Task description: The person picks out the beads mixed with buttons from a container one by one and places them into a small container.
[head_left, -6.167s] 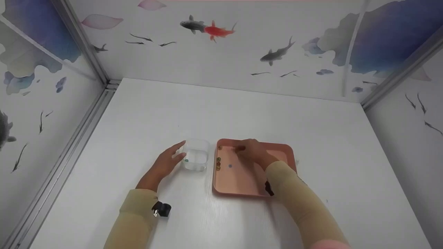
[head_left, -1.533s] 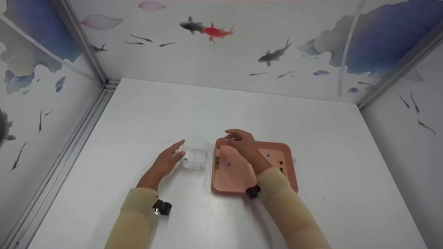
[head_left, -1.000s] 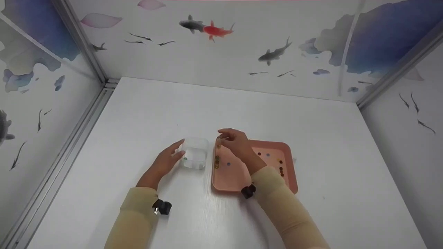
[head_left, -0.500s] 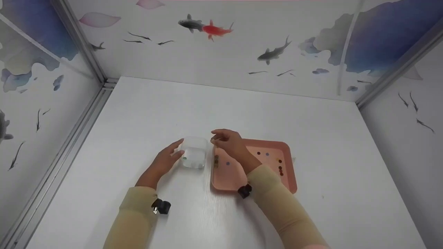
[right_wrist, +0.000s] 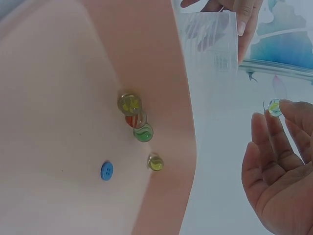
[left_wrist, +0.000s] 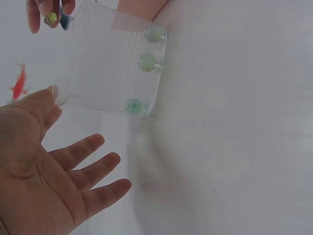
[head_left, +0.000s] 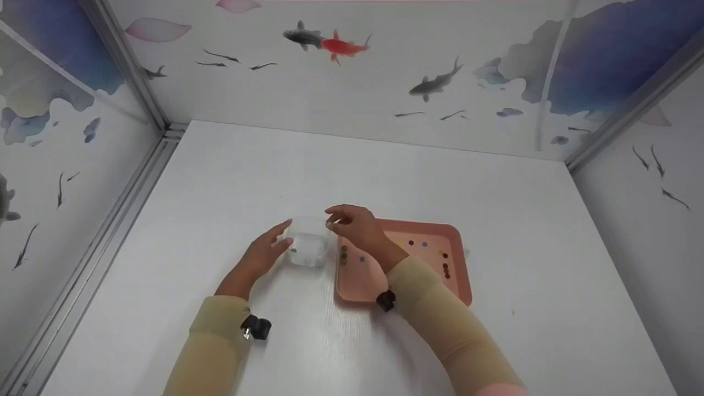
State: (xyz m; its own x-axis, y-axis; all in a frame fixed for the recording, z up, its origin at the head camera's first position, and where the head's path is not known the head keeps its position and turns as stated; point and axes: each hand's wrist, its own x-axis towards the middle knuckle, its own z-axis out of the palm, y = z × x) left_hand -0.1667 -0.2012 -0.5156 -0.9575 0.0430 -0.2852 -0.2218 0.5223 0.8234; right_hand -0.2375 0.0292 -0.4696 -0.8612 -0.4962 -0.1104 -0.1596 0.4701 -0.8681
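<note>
A clear plastic box [head_left: 309,247] stands left of a pinkish-orange tray [head_left: 363,287]. My left hand [head_left: 257,259] rests beside the box with spread fingers, touching its rim in the left wrist view. Inside the box, the left wrist view shows 3 glass marbles [left_wrist: 147,62] along one side. My right hand [head_left: 360,228] pinches a glass marble [right_wrist: 274,107] with a yellow-green swirl between thumb and finger, by the box's right rim. Several marbles [right_wrist: 130,104] lie along the tray's left wall, near a blue button [right_wrist: 106,171].
At the tray's right side lie several small dark buttons [head_left: 445,266], with another blue button [head_left: 424,244] towards the back. The white table [head_left: 264,165] is bordered by walls printed with fish.
My right hand was down in the tray earlier; it has since risen and moved left to the box, carrying the marble. My left hand has stayed by the box.
</note>
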